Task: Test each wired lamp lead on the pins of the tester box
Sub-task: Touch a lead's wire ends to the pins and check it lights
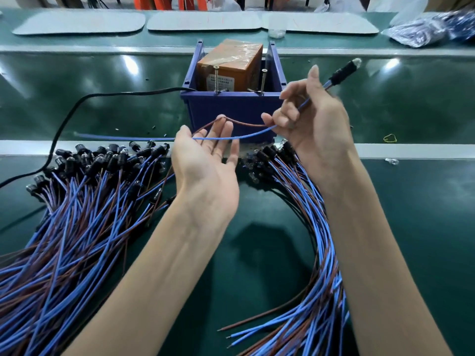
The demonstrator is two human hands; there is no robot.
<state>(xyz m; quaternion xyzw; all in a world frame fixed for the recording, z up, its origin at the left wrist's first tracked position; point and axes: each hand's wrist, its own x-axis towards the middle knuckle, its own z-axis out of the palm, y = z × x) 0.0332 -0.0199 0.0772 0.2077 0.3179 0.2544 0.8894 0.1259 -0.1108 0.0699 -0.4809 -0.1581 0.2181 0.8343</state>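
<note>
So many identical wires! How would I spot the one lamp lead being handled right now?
Find the blue bin on the green bench. Just in front, the right hand pinches one lead, its wires draped over the open left hand. It alone is lifted; the others lie in piles.

We see a dark green bench (pixel 411 111). A blue bin (pixel 231 109) sits in the middle. A big pile of lamp leads (pixel 77 214) lies on the left and a curved bunch of leads (pixel 316 240) on the right. A black cord (pixel 77 106) runs to the bin. A yellow rubber band (pixel 390 137) lies far right, and grey mats (pixel 77 21) lie at the back.
</note>
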